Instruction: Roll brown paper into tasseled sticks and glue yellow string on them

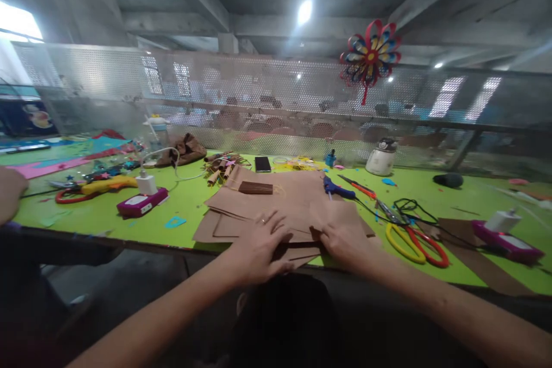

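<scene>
Sheets of brown kraft paper [241,211] are stacked at the table's front edge, some of them hanging slightly over it. My left hand [261,244] lies open on the stack, fingers spread, pressing on the paper near the front edge. My right hand [345,241] is closed on the edge of a brown paper sheet [345,213] at the right of the stack. A blue glue gun [338,188] rests just beyond it, nozzle toward the paper. A dark brown folded strip [256,187] lies on top of the stack.
Scissors with yellow and red handles [416,243] lie right, beside a purple power strip [506,241]. Another power strip [142,202] stands left, near yellow pliers-like handles [107,185]. Behind are rolled brown paper tubes [224,168], a black phone [263,164] and a white bottle [382,158].
</scene>
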A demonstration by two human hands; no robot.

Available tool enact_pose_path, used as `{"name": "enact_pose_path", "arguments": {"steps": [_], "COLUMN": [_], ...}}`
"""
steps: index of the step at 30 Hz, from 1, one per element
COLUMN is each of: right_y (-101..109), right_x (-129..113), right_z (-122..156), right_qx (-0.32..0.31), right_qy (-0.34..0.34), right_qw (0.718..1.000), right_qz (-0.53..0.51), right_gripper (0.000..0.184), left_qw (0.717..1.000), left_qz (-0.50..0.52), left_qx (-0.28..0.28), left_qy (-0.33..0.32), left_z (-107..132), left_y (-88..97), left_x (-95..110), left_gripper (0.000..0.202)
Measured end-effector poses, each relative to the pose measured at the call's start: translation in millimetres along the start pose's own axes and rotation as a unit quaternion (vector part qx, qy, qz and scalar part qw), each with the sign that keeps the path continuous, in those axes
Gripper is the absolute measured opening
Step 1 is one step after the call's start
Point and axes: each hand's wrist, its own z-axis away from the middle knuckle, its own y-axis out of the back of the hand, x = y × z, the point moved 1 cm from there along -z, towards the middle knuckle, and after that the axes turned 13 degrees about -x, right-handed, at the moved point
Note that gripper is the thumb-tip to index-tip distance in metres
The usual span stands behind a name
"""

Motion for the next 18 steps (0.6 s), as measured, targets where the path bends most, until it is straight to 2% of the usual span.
{"name": "enact_pose_path", "arguments": {"steps": [3,6,12,15,18], "right_y": [-2,-4,2,4,2], "right_x": [-5,-8,-5,-6,-11], "right_z": [4,8,10,9,8], "right_qx": [0.001,0.021,0.031,0.022,0.039], "right_qy": [0.012,0.005,-0.031,-0.037,-0.004], "right_qw": [1.0,0.999,0.999,0.999,0.998], "right_qz": [0.026,0.039,0.026,0.033,0.057], "right_gripper": [0.025,0.026,0.024,0.02,0.019], "left_qw": [0.998,0.997,0.997,0.996,0.995], "left_qz": [-0.006,-0.002,-0.006,-0.025,-0.039], "left_qx": [-0.065,-0.076,-0.067,-0.066,-0.075], "left_qy": [-0.007,-0.003,-0.035,-0.046,-0.056], "left_z": [-3,-2,-7,-9,-6], "left_y": [-19.3,-27.7,-15.6,-13.5,-15.2], "left_x": [0,5,0,-8,-13], "left_gripper": [0.079,0.078,0.051,0.058,0.063]}}
